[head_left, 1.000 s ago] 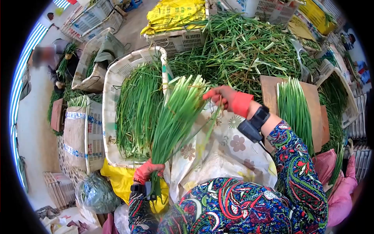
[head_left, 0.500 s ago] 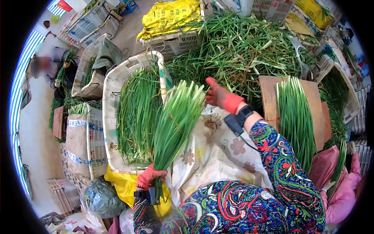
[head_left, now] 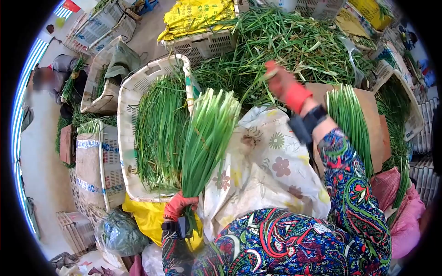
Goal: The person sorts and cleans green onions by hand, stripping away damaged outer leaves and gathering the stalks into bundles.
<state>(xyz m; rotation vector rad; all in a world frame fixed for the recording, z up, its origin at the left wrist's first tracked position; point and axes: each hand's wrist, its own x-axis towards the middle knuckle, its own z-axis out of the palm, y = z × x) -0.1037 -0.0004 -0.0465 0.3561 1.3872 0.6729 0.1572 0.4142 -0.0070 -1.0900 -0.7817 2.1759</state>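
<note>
My left hand point(head_left: 181, 205), in a red glove, is wrapped round the leafy lower end of a bunch of garlic chives point(head_left: 207, 138). The bunch stands tilted, pale cut stems uppermost, beside the white basket. My right hand point(head_left: 287, 87), also red-gloved, is raised at the near edge of a heap of loose leaves point(head_left: 285, 46). Motion smears its fingers, so their grip is unclear. A second, neat bunch of chives point(head_left: 352, 129) lies on a brown board point(head_left: 317, 99) to the right, pale ends away from me.
A white plastic basket point(head_left: 123, 119) on my left holds more chives. Patterned cloth point(head_left: 271, 161) covers my lap. Yellow sacking point(head_left: 198, 18) tops a crate at the back. A pink sack point(head_left: 405, 221) lies right; a plastic bag point(head_left: 120, 232) sits left. Another person point(head_left: 57, 78) is far left.
My right hand has moved right and up, away from the stem ends of the held bunch, over the leaf heap. My left hand keeps its hold with little movement.
</note>
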